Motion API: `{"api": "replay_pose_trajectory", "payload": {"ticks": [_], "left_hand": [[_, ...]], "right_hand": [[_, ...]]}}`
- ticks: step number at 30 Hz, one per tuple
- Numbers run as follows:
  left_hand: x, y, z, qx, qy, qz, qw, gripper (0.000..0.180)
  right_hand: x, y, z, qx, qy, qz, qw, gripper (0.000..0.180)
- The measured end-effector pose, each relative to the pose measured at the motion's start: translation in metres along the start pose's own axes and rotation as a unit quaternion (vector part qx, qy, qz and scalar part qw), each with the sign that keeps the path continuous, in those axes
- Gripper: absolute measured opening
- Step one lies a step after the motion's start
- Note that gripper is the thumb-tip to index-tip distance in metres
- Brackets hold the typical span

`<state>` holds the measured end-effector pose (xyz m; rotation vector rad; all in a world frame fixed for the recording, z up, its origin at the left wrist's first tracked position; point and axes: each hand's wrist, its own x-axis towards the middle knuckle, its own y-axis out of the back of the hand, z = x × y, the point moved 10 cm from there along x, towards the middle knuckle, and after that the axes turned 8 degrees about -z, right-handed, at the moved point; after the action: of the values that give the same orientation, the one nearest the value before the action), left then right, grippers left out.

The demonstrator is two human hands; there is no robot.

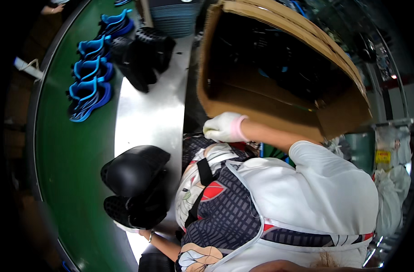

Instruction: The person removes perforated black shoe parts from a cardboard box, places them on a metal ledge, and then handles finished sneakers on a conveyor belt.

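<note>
A pair of black, shoe-shaped pieces [133, 170] stands at the edge of the metal ledge, smooth and rounded on one side and studded along the rim. My left hand [127, 227], in a white glove, is under the lower piece and grips it; most of the fingers are hidden. My right hand [223, 128], gloved in white with a pink cuff, is in front of my patterned apron [229, 199], beside the cardboard box [247, 102]. Its fingers are curled in, and whatever they may hold is hidden. More black shoe-shaped pieces [141, 56] stand further up the ledge.
A green conveyor belt [64, 167] runs along the left, carrying a row of blue-and-black shoe uppers [89, 93]. The metal ledge [148, 118] lies between it and me. Dark pieces fill the box. A blue-grey stack [173, 20] stands at the top; plastic bags [392, 195] hang at right.
</note>
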<state>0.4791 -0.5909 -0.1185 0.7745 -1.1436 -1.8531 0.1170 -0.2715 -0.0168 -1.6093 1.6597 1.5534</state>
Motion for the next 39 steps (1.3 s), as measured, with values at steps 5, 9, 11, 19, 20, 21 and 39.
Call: {"api": "replay_pose_trajectory", "payload": {"ticks": [5,9,11,19,20,21,39], "left_hand": [[0.001,0.006,0.008,-0.007,-0.031,0.032,0.999,0.016],[0.009,-0.006,0.018,-0.025,-0.063,0.035,0.997,0.016],[0.006,0.019,0.004,-0.025,-0.060,0.065,0.996,0.016],[0.010,0.011,0.015,-0.049,-0.065,0.066,0.994,0.017],[0.011,0.012,0.018,-0.050,-0.069,0.067,0.994,0.017],[0.012,0.012,0.019,-0.056,-0.068,0.070,0.994,0.017],[0.010,0.025,0.022,-0.056,-0.068,0.067,0.994,0.018]], "right_hand": [[-0.071,0.078,0.119,0.153,-0.114,0.147,0.971,0.036],[-0.086,0.143,0.241,0.052,-0.180,0.402,0.896,0.052],[-0.041,0.181,0.252,0.024,-0.149,0.447,0.881,0.071],[0.042,0.210,0.298,0.023,-0.292,0.478,0.828,0.084],[0.045,0.216,0.306,0.011,-0.275,0.499,0.822,0.083],[0.040,0.217,0.313,0.030,-0.289,0.500,0.816,0.084],[-0.022,0.191,0.300,0.181,-0.173,0.499,0.830,0.030]]}}
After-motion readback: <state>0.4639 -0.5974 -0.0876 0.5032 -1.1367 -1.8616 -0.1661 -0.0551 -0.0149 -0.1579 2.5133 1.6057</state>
